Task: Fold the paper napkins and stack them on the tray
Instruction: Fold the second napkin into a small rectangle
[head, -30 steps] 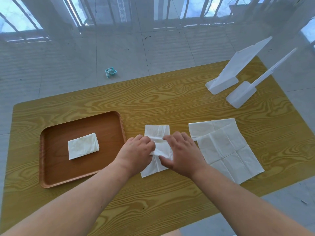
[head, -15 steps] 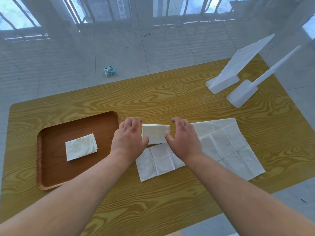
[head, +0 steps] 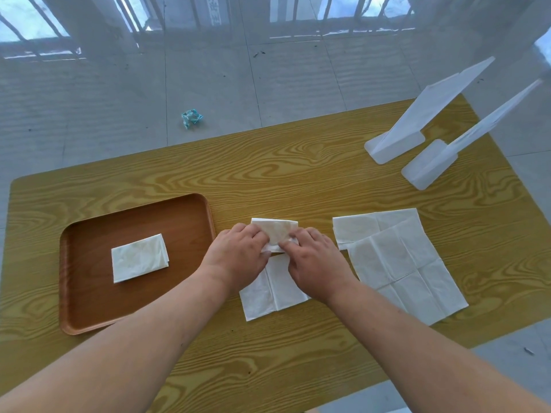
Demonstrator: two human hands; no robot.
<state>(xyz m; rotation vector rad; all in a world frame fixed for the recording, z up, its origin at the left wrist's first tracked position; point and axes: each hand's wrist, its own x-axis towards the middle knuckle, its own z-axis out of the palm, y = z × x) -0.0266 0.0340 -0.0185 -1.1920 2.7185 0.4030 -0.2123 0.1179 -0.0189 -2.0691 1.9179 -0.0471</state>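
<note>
A brown tray [head: 89, 299] lies on the left of the wooden table with one folded white napkin [head: 139, 257] in its middle. Just right of the tray, my left hand [head: 238, 257] and my right hand [head: 313, 263] pinch the near edge of a small folded napkin [head: 275, 229]. It rests on the far end of another partly folded napkin [head: 272, 293], whose near part shows between my wrists. To the right lie unfolded white napkins [head: 399, 260], overlapping each other flat on the table.
Two white plastic stands [head: 396, 144] [head: 429, 163] lean at the table's far right corner. A crumpled blue-green wrapper [head: 191, 117] lies on the tiled floor beyond the table's far edge. Bare wood [head: 298, 174] stretches between the napkins and the far edge.
Both hands pressed the small fold down at its far sides, then drew back and inward. They now pinch its near edge together at the middle.
</note>
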